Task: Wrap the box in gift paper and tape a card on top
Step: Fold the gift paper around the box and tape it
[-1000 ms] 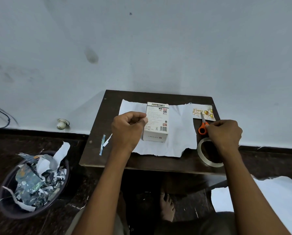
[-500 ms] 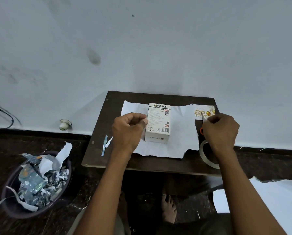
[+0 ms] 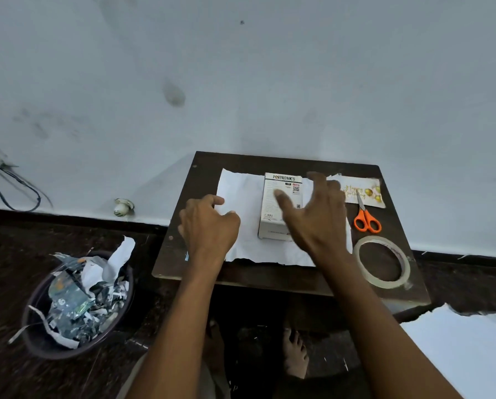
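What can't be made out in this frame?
- Head view: the right hand covers the near right part of the box; contact unclear.
- Fine print on the box: too small.
- Whether the left hand pinches the paper: hidden by its fingers.
- Card: scissors overlap it.
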The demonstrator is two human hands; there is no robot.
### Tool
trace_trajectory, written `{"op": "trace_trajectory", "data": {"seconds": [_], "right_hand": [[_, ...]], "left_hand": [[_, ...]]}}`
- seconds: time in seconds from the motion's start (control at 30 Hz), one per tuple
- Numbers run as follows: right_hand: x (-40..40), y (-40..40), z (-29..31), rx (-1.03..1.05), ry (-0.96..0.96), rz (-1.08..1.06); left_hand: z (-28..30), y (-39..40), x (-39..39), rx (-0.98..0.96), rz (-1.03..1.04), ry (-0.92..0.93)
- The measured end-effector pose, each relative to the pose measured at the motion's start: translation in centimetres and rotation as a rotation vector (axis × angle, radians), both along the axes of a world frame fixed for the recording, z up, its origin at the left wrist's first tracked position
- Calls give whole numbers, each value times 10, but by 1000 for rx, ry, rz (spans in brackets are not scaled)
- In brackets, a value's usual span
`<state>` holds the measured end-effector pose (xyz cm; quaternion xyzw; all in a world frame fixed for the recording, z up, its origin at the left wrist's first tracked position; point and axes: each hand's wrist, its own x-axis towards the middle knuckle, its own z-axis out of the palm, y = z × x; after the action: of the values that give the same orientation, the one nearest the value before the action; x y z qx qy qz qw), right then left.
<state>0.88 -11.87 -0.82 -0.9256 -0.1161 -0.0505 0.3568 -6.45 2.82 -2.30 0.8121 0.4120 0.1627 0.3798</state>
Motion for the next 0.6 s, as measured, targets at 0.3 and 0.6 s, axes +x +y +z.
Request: {"op": "trace_trajectory", "data": {"seconds": [0.3, 0.6], "right_hand": [[-19, 27, -11, -139, 206, 95], [-27, 18, -11, -173, 163, 95]], "left_hand": [[-2, 4, 1, -116, -27, -24], [-3, 2, 3, -106, -31, -107]]}}
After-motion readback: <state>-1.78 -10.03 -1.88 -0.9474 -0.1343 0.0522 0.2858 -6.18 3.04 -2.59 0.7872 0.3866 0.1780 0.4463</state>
